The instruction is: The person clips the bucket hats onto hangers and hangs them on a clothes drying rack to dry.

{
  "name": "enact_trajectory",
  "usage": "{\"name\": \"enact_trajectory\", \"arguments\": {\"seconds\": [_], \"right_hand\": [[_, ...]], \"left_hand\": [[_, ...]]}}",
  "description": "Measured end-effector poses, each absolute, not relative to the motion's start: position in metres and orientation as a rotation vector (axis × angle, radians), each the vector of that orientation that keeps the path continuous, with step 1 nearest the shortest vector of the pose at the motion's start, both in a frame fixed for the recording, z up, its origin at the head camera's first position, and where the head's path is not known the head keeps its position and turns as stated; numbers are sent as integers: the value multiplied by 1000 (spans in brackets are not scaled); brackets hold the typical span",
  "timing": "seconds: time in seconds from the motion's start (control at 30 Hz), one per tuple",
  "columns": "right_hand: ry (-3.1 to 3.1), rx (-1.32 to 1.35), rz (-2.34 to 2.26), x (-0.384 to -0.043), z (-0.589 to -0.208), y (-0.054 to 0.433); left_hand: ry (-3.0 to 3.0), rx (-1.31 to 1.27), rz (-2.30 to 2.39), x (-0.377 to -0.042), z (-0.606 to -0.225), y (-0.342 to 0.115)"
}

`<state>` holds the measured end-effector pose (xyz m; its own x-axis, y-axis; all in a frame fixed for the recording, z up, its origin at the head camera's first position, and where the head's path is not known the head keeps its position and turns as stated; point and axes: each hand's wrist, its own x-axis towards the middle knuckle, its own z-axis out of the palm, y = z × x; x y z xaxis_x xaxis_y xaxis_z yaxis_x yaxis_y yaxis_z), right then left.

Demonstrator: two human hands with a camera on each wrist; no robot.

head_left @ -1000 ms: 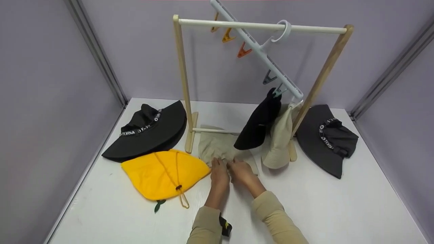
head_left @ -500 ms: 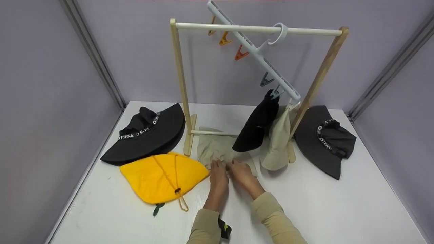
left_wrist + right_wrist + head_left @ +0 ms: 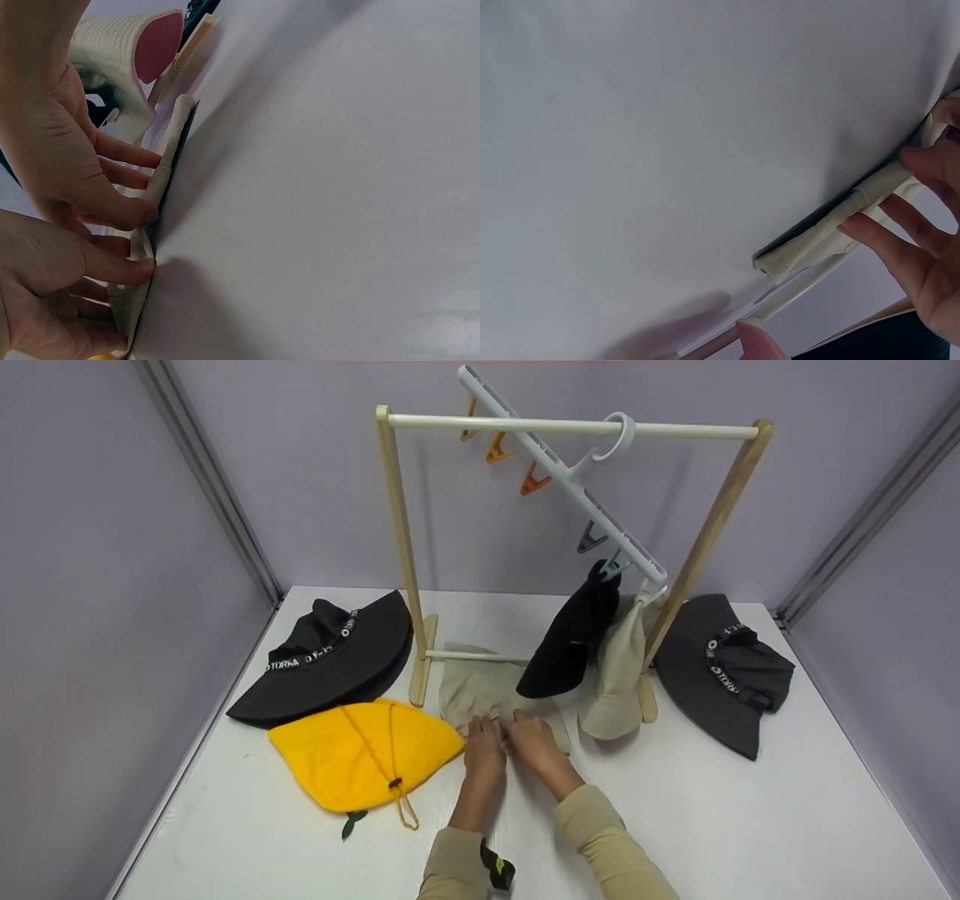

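A beige bucket hat point(image 3: 476, 690) lies flattened under the front of the rack, its near brim edge towards me. My left hand point(image 3: 485, 750) pinches this edge with thumb and fingers. Just to its right, my right hand point(image 3: 536, 742) pinches the same edge. In the left wrist view, the left hand point(image 3: 60, 285) sits below the right hand point(image 3: 82, 165), both thumbs on the near side of the brim point(image 3: 169, 150). The right wrist view shows the right hand point(image 3: 922, 255) with fingers along the brim's stitched end point(image 3: 795, 251). The far part of the hat passes under the rack's lower bar.
A wooden rack point(image 3: 709, 536) carries a slanting clip hanger point(image 3: 559, 472); a black hat point(image 3: 574, 637) and another beige hat point(image 3: 619, 682) hang from its low end. A yellow hat point(image 3: 360, 757) and dark hat point(image 3: 330, 667) lie left, another dark hat point(image 3: 720, 671) right.
The head view has tilted slightly, so the scene sits a little lower. Both hands stay at the beige hat's near edge, with hardly any movement.
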<state>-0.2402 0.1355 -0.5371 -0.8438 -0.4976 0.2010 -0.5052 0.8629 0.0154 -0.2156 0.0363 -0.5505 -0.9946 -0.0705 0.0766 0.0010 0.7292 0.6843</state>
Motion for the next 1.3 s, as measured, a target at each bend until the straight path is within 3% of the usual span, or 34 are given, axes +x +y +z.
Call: {"name": "enact_trajectory", "arguments": {"seconds": [0.23, 0.4, 0.53, 0.77, 1.3], "right_hand": [[-2765, 855, 92, -247, -535, 146], [-2810, 883, 256, -253, -528, 160], [-2947, 674, 473, -256, -523, 173], [-3029, 393, 694, -252, -520, 180], [-2906, 531, 834, -244, -521, 170]], "left_hand": [[-2963, -22, -1380, -218, -540, 17], [-2726, 22, -1538, -221, -543, 16], [-2526, 57, -1510, -223, -549, 23], [-2392, 80, -1035, -225, -554, 30], [-2075, -142, -1459, -233, -532, 37]]}}
